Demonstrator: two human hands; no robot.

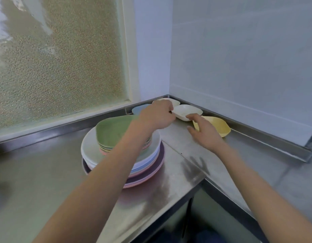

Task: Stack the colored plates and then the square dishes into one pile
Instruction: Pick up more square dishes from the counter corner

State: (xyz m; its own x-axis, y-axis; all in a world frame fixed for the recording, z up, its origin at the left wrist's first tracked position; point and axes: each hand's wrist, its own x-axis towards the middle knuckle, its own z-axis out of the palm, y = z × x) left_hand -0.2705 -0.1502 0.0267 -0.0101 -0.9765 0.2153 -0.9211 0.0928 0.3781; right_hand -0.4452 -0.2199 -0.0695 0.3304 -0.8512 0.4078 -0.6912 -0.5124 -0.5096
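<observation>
A pile of round colored plates (148, 165) stands on the steel counter, white on top, blue, pink and purple below. Several square dishes are stacked in it, a green one (114, 130) uppermost. In the corner lie loose square dishes: a white one (188, 111), a cream one (172, 102) behind it, a blue one (140, 109) and a yellow one (220, 126). My left hand (157, 114) pinches the white dish's left rim. My right hand (202, 132) lies with spread fingers over the yellow dish, one fingertip touching the white dish's front edge.
The steel counter (178, 172) runs into a corner with a raised back rim (265, 137). A frosted window (60, 58) fills the left wall and white tiles the right. The counter's front edge drops off at the bottom right.
</observation>
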